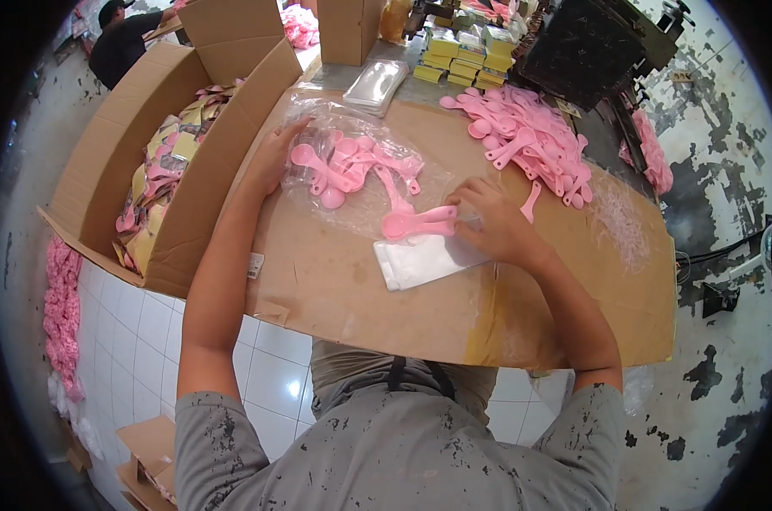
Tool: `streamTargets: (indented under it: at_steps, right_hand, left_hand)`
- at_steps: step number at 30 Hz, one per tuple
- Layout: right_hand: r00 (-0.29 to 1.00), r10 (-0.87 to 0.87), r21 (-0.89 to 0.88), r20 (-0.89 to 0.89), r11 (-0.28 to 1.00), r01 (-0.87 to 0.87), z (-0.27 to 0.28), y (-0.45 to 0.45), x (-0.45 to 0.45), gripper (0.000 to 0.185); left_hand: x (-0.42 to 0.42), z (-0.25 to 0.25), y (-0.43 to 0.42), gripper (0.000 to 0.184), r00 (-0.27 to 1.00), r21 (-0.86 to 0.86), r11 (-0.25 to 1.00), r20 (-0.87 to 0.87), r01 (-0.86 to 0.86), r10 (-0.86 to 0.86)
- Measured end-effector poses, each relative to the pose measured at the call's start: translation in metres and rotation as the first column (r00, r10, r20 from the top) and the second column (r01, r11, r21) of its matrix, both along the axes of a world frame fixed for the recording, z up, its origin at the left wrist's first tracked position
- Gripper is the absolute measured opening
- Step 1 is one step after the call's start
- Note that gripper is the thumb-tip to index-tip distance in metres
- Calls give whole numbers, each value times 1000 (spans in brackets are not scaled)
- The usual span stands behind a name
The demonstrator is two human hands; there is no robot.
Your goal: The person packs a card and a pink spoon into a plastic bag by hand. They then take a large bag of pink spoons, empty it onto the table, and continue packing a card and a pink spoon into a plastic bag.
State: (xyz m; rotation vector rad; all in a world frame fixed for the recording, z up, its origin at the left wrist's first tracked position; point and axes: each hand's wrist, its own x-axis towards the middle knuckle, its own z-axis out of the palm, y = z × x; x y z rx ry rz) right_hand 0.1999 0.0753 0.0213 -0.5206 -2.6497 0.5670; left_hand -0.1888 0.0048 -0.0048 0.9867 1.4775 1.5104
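My left hand (277,153) is at the left edge of a clear plastic bag (305,198), its fingers bent around the bag's edge. Several pink spoons (347,162) lie in or on that bag. My right hand (488,217) pinches the handle ends of pink measuring spoons (411,223), whose bowls point left. Right beneath them lies a stack of white, translucent plastic sleeves (420,260), partly covered by my right hand. A large heap of pink spoons (530,140) rests on the cardboard surface (352,289) beyond my right hand.
An open cardboard box (173,230) of packed pink and yellow items stands left. Clear sleeves (375,85) and yellow card stacks (462,60) lie at the back, beside a dark machine (582,51). A person (122,43) is at the upper left. Plastic scraps (620,221) lie right.
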Motion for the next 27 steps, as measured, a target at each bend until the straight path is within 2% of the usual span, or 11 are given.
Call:
streamTargets:
  at_steps: [2, 8, 11, 14, 17, 19, 21, 22, 24, 26, 27]
  right_hand:
    - [998, 9, 194, 57, 981, -20, 5, -9, -7, 38]
    - [976, 61, 198, 210, 975, -104, 6, -23, -34, 39]
    - [973, 4, 360, 230, 929, -88, -8, -23, -43, 34]
    - [967, -17, 315, 254, 947, -66, -8, -24, -41, 31]
    - [953, -29, 224, 303, 974, -41, 11, -12, -28, 21]
    - [972, 114, 320, 207, 931, -178, 24, 17, -2, 20]
    - [953, -224, 153, 206, 969, 195, 54, 29, 10, 22]
    - [907, -324, 395, 269, 896, 203, 61, 48, 21, 24]
    - [887, -435, 701, 157, 681, 211, 69, 57, 27, 26]
    - [920, -372, 821, -124, 482, 306, 70, 41, 18, 26]
    - [946, -317, 542, -67, 785, 301, 65, 31, 8, 26]
  left_hand:
    - [4, 4, -1, 58, 999, -28, 1000, 34, -14, 15]
    - [-3, -2, 3, 57, 999, -28, 1000, 34, 2, -1]
    - [-7, -6, 5, 57, 1000, -5, 1000, -22, -5, 4]
    - [-8, -6, 5, 55, 999, 25, 999, -50, 21, -19]
    - [-7, -6, 6, 53, 998, 18, 999, 47, 40, -41]
    - [-7, -7, 7, 52, 999, 22, 999, 42, 32, -33]
    - [-7, -8, 7, 52, 999, 17, 1000, 46, 19, -20]
    - [-6, -6, 6, 52, 999, 10, 1000, 52, 13, -14]
    - [-4, -4, 7, 51, 997, -1, 1000, 68, 23, -23]
    - [-1, -2, 6, 49, 995, -14, 999, 92, 48, -47]
    - [2, -2, 6, 47, 993, -5, 999, 102, 54, -53]
